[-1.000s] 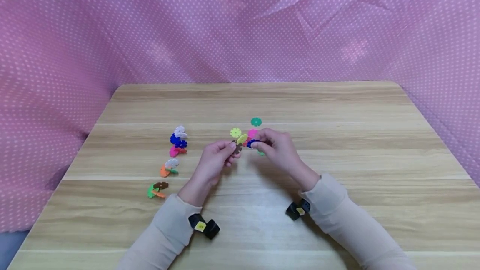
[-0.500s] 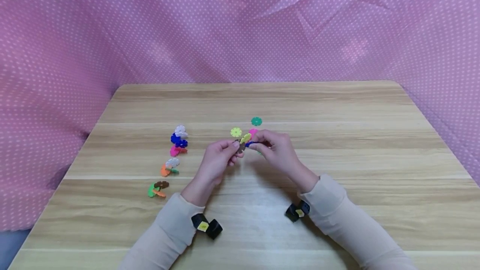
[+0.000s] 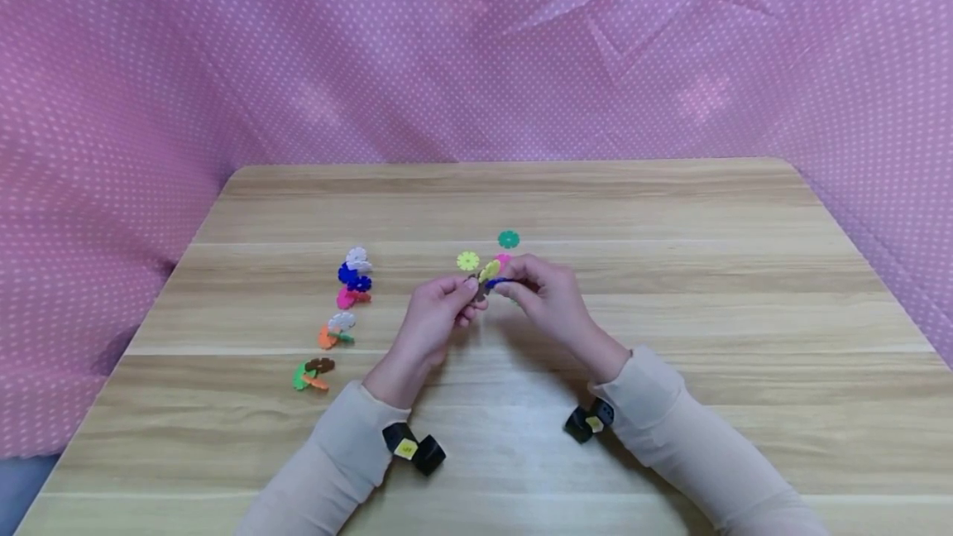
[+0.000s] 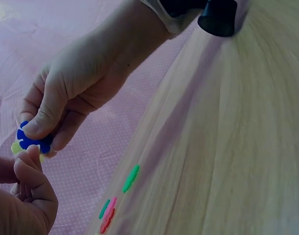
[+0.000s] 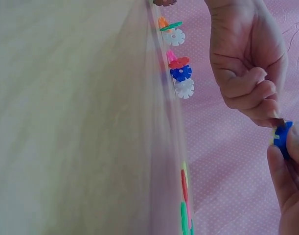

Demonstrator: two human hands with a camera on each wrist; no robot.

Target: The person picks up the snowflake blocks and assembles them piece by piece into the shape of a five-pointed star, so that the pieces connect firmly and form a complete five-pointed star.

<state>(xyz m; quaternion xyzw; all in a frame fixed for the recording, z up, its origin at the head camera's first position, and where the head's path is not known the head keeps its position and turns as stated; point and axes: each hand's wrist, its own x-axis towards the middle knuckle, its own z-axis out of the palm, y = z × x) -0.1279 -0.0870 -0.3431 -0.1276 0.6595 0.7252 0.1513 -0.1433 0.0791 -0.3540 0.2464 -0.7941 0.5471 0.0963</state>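
Above the middle of the table, my left hand (image 3: 434, 313) pinches a brown flower-shaped snowflake disc (image 3: 481, 293) between thumb and fingers. A yellow disc (image 3: 489, 270) is joined to the brown one. My right hand (image 3: 554, 300) pinches a blue disc (image 3: 497, 282), held edge-on right at the yellow and brown pieces. The left wrist view shows the blue disc (image 4: 34, 141) face-on under the right thumb, with yellow behind it. In the right wrist view, brown shows at the left fingertips (image 5: 272, 111), and the blue disc (image 5: 282, 139) overlaps the yellow.
Joined clusters line the left side: white discs (image 3: 356, 256) with blue and pink, orange (image 3: 327, 337) with white and green, green (image 3: 300, 377) with brown and orange. Loose yellow (image 3: 467, 260), teal (image 3: 509, 239) and pink (image 3: 503, 259) discs lie beyond the hands; a red disc (image 4: 107, 221) lies near them.
My left hand has moved slightly right with the brown and yellow pieces. The blue disc in my right hand has come up against them, closing the gap.
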